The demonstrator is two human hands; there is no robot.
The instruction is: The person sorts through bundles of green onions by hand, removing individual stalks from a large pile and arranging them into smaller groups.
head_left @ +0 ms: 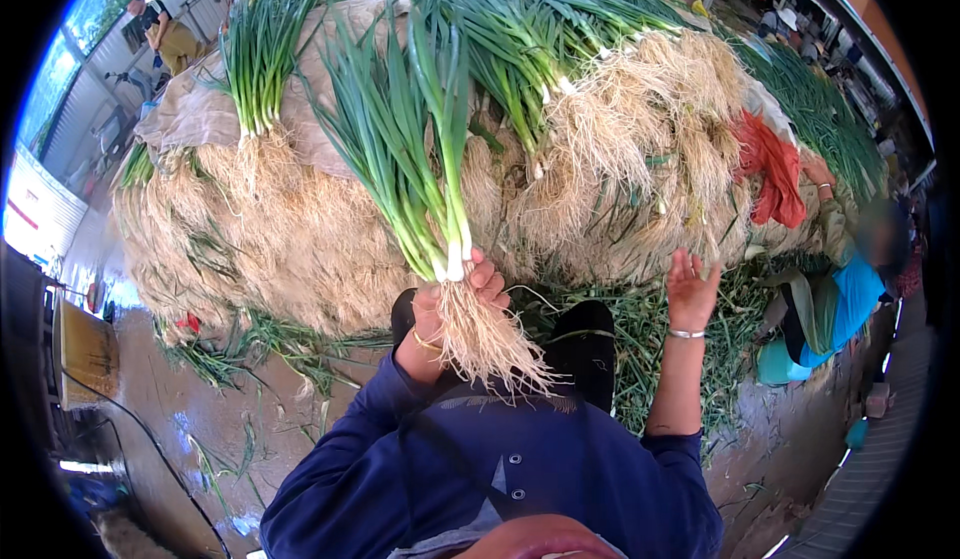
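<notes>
A bunch of green onions (pixel 432 199) is gripped in my left hand (pixel 432 321), its fingers wrapped round the white stem ends. The pale roots (pixel 480 339) hang down in front of my chest and the green leaves point up and away. My right hand (pixel 690 289) is raised to the right of the bunch with its fingers apart and nothing in it; a bracelet circles the wrist. Ahead lies a large heap of green onions (pixel 290 229), its roots facing me. On top rest a small bunch (pixel 262 69) at the left and more loose ones (pixel 540 49) at the right.
Beige sacking (pixel 330 39) covers part of the heap, and a red cloth (pixel 775 174) hangs over its right side. Stripped leaves (pixel 670 359) litter the wet floor (pixel 190 429). A person in blue (pixel 845 304) works at the right; another person (pixel 165 34) stands far left.
</notes>
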